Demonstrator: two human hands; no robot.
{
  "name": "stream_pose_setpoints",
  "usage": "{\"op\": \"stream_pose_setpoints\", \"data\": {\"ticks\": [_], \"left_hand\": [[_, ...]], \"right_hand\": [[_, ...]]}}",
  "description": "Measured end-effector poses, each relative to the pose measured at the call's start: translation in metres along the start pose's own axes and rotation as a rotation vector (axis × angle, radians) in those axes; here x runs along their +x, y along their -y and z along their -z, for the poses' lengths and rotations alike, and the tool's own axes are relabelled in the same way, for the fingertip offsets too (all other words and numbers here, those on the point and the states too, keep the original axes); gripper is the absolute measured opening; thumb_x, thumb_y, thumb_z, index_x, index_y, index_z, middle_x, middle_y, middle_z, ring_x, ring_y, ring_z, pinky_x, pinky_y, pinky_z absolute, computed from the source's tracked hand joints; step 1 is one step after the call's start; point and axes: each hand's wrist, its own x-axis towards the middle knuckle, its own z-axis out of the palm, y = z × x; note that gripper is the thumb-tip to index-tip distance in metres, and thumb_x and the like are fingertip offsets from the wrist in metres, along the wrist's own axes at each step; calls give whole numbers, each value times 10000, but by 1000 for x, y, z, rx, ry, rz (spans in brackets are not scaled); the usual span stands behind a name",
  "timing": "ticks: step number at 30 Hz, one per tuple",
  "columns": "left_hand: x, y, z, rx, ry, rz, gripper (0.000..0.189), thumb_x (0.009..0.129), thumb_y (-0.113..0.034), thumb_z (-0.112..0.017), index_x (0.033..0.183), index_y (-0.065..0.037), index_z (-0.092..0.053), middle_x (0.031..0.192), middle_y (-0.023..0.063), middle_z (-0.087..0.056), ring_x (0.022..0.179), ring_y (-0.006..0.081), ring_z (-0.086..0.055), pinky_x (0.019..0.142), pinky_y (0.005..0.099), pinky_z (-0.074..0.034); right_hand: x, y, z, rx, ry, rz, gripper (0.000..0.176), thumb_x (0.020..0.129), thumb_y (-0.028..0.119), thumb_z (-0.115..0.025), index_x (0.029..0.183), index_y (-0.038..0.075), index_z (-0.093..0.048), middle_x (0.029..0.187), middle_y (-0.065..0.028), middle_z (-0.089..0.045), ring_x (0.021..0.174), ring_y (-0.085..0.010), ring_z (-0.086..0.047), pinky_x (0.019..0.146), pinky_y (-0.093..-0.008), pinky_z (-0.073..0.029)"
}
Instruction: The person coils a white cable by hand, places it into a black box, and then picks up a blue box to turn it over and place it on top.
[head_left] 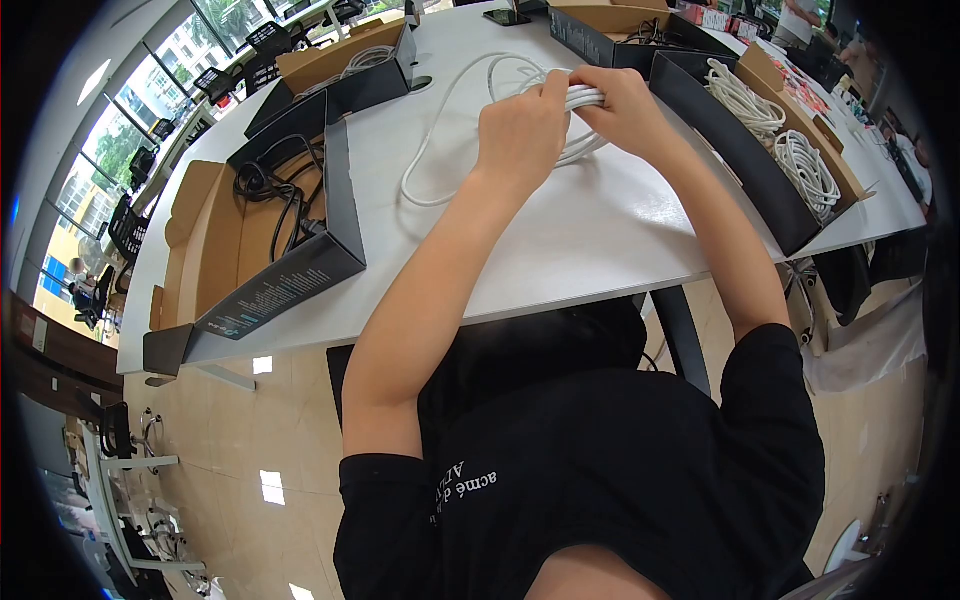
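Both hands grip a partly coiled white cable (583,97) above the white table. My left hand (523,130) has its fingers closed round the near side of the bundle. My right hand (622,105) wraps the other side, its fingertips close to the left ones. A loose loop of the same cable hangs out to the left and lies along the tabletop. The cable's ends cannot be made out.
An open black box (345,200) with black cables (285,195) stands left. Right, another box (715,140) holds coiled white cables (805,170). Behind are a box (400,62) with pale cable and a box (590,40) with dark cable. A phone (507,17) lies at the far edge.
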Motion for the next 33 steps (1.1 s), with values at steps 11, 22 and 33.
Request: {"op": "stream_pose_setpoints", "data": {"ticks": [11,22,33], "left_hand": [[13,8,6,-1319,77,384,213,753,-194,-621,857,-27,-539,728,43,-588,701,110,-565,649,239,-421],[9,27,1,-1234,81,414,165,786,-181,-595,796,-17,-580,817,50,-619,773,109,-548,715,240,-396],[11,38,8,-598,-225,188,190,787,-111,-619,749,-13,-460,622,59,-558,538,100,-523,482,241,-396]], "right_hand": [[8,-10,15,1050,-266,-320,106,786,50,-529,858,-15,-572,521,56,-334,446,-42,-264,465,-211,-230],[6,-6,14,1342,9,-319,226,824,161,-545,908,-48,-568,502,48,-296,451,-62,-308,475,-232,-276],[-1,15,22,891,489,29,531,641,437,-700,951,19,-594,688,-54,-594,641,-138,-573,589,-255,-423]]}}
